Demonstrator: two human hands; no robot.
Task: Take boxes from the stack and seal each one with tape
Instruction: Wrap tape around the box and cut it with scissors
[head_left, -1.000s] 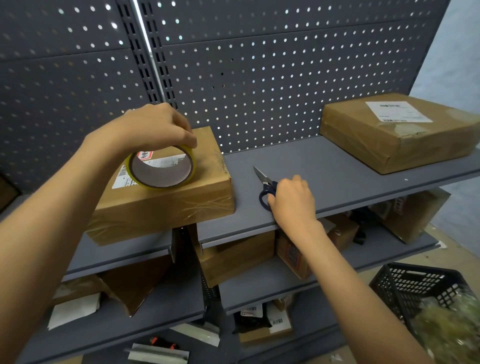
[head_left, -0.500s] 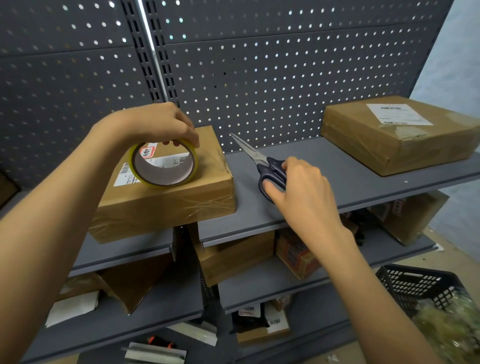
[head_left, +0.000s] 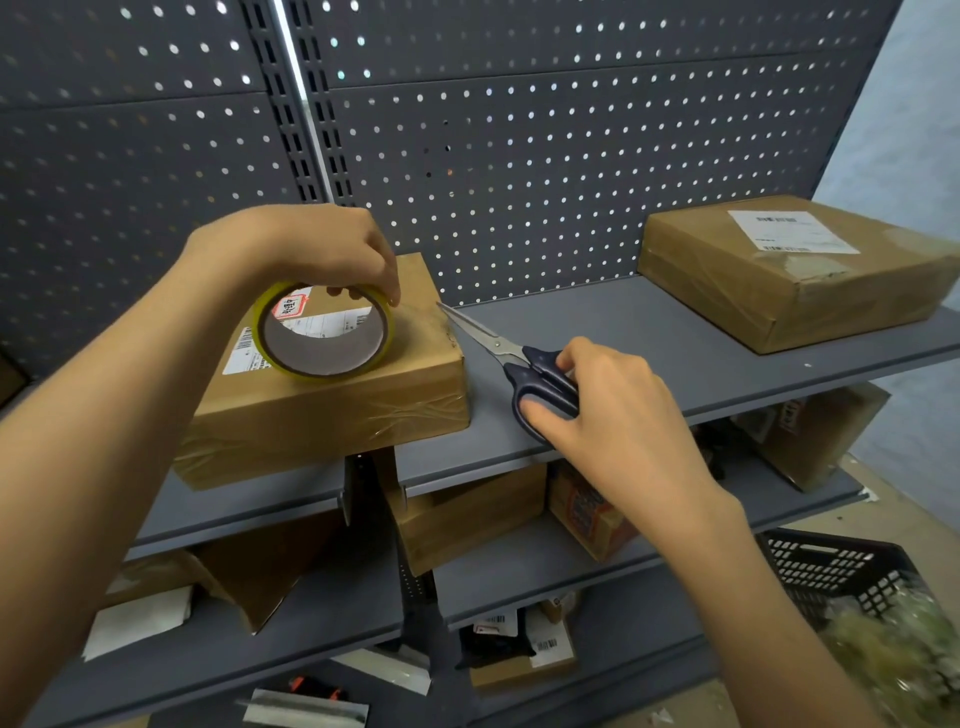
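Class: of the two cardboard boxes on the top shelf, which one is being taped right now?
The box at the left: the left hand holds the tape roll over it. The box at the right sits untouched.

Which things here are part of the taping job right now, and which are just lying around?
In use:
- tape roll, held by left hand
- scissors, gripped by right hand
- box under the roll

Lying about:
- labelled box at right
- black crate
- boxes on lower shelf
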